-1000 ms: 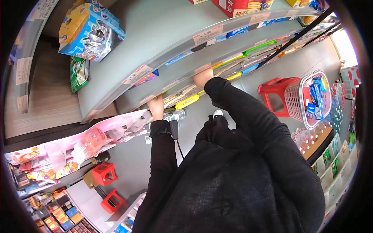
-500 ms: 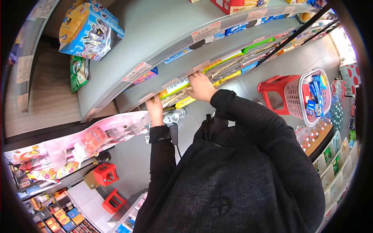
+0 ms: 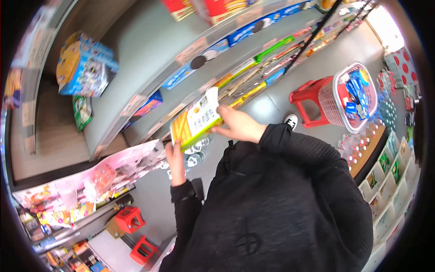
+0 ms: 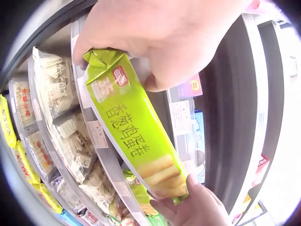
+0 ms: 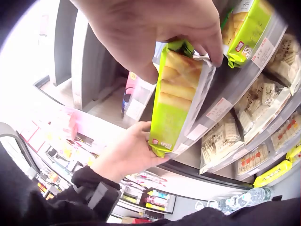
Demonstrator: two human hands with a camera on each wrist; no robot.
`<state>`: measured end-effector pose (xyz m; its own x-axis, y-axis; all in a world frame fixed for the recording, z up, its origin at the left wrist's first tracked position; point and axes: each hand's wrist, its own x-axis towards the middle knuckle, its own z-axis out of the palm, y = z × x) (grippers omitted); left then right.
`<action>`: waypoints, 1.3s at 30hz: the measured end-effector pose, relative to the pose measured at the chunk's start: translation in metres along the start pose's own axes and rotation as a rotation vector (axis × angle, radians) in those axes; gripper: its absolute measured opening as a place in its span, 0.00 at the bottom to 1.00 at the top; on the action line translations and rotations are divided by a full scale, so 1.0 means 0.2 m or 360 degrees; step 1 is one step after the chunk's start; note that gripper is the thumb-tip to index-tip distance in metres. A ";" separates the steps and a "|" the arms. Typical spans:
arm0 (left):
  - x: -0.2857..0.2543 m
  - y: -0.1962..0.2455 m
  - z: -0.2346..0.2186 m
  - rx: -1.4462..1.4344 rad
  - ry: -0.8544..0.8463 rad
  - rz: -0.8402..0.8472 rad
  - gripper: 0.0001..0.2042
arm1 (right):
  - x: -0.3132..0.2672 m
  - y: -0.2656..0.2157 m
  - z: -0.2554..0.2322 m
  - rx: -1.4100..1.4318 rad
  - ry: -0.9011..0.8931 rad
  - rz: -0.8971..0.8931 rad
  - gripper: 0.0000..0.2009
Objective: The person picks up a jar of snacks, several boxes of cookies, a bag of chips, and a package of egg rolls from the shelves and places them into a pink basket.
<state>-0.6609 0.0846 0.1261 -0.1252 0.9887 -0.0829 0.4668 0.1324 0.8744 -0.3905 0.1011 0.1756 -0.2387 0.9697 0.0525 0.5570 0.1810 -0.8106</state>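
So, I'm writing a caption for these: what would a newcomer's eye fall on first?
First, the lime-green and white plastic packet printed with golden rolls, held near its two ends by the person's left hand and right hand, in front of the curved grey shelves. Next, at the right of the head view, the pink latticed plastic basket of mostly blue packets, apparently standing on a red plastic stool.

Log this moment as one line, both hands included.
green scallion egg roll packet: held in front of shelving | left hand: grips one end | right hand: grips opposite end
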 end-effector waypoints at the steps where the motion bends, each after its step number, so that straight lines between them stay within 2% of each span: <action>1: -0.04 0.17 0.00 -0.0612 0.0034 -0.0507 0.12 | -0.04 -0.01 -0.04 -0.0038 -0.0160 0.0142 0.23; 2: -0.07 0.20 0.00 -0.0586 -0.0031 -0.0495 0.12 | -0.08 -0.01 -0.09 -0.0044 -0.0174 0.0103 0.22; 3: -0.09 0.21 -0.03 -0.0355 -0.0176 -0.0371 0.12 | -0.12 0.00 -0.12 -0.0053 -0.0200 0.0099 0.23; 4: -0.10 0.19 -0.02 -0.0321 -0.0207 -0.0302 0.10 | -0.17 0.02 -0.15 -0.0058 -0.0228 0.0096 0.23; 6: -0.10 0.20 -0.01 -0.0111 -0.0452 -0.0238 0.10 | -0.27 0.05 -0.25 -0.0087 -0.0165 0.0109 0.21; 8: -0.10 0.31 0.11 -0.0102 -0.0575 -0.0217 0.10 | -0.36 0.08 -0.37 -0.0088 -0.0248 0.0239 0.20; 12: -0.06 0.51 0.45 -0.0133 -0.0847 -0.0037 0.11 | -0.59 0.19 -0.59 -0.0144 -0.0006 0.0414 0.18; 13: -0.05 0.60 0.53 -0.0055 -0.0970 -0.0082 0.12 | -0.65 0.21 -0.67 -0.0166 0.0037 0.0503 0.18; 14: -0.02 0.64 0.64 -0.0056 -0.1038 -0.0060 0.12 | -0.72 0.24 -0.73 -0.0176 0.0082 0.0557 0.18; 16: 0.02 0.70 0.85 0.0166 -0.1115 0.0273 0.12 | -0.86 0.32 -0.83 -0.0192 0.0379 0.0648 0.17; 18: -0.01 0.96 1.08 0.0206 -0.1228 0.0280 0.13 | -1.00 0.40 -0.94 -0.0179 0.0607 0.0736 0.16; 20: -0.05 1.14 1.32 0.0328 -0.1346 0.0569 0.13 | -1.14 0.48 -1.08 -0.0256 0.0765 0.0817 0.15; 23: -0.14 1.34 1.72 0.0309 -0.1480 0.0726 0.15 | -1.36 0.62 -1.30 -0.0296 0.1104 0.0952 0.15; 24: -0.19 1.42 1.85 0.0233 -0.1601 0.0614 0.15 | -1.42 0.65 -1.37 -0.0281 0.1214 0.1011 0.16; 25: -0.22 1.49 1.98 0.0276 -0.1586 0.0923 0.16 | -1.49 0.70 -1.43 -0.0288 0.1306 0.1072 0.15; 26: -0.25 1.51 2.13 0.0256 -0.1624 0.0960 0.16 | -1.55 0.74 -1.50 -0.0298 0.1397 0.1127 0.16; 27: -0.31 1.58 2.25 0.0153 -0.1717 0.0925 0.17 | -1.60 0.75 -1.57 -0.0112 0.1504 0.1222 0.15; 29: -0.40 1.68 2.49 0.0109 -0.1846 0.0992 0.17 | -1.76 0.90 -1.63 -0.0097 0.1633 0.1374 0.19; 30: -0.44 1.69 2.61 0.0155 -0.1811 0.1105 0.17 | -1.83 0.99 -1.64 -0.0081 0.1702 0.1433 0.22; 31: -0.49 1.76 2.70 0.0187 -0.1842 0.1126 0.18 | -1.90 1.08 -1.65 -0.0078 0.1674 0.1406 0.22; 33: -0.56 1.78 2.91 0.0143 -0.1858 0.1237 0.18 | -2.02 1.25 -1.67 0.0053 0.1868 0.1447 0.27; 34: -0.60 1.77 3.01 0.0190 -0.1747 0.1309 0.18 | -2.05 1.32 -1.68 0.0067 0.1834 0.1428 0.27; 35: -0.61 1.75 3.13 0.0185 -0.1781 0.1311 0.17 | -2.07 1.38 -1.70 -0.0018 0.1866 0.1422 0.29; 36: -0.63 1.78 3.20 0.0349 -0.1887 0.1170 0.18 | -2.09 1.44 -1.71 -0.0099 0.1893 0.1414 0.30; 38: -0.65 1.81 3.35 0.0333 -0.1884 0.1153 0.16 | -2.16 1.57 -1.72 -0.0106 0.1835 0.1459 0.31; 39: -0.64 1.72 3.50 0.0341 -0.1815 0.1210 0.15 | -2.19 1.65 -1.72 -0.0043 0.1729 0.1539 0.31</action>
<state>0.1289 0.0530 0.1024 0.9459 0.3196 -0.0555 0.2339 -0.5533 0.7995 0.1727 -0.2076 0.0859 0.9321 0.3533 -0.0800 0.1652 -0.6110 -0.7742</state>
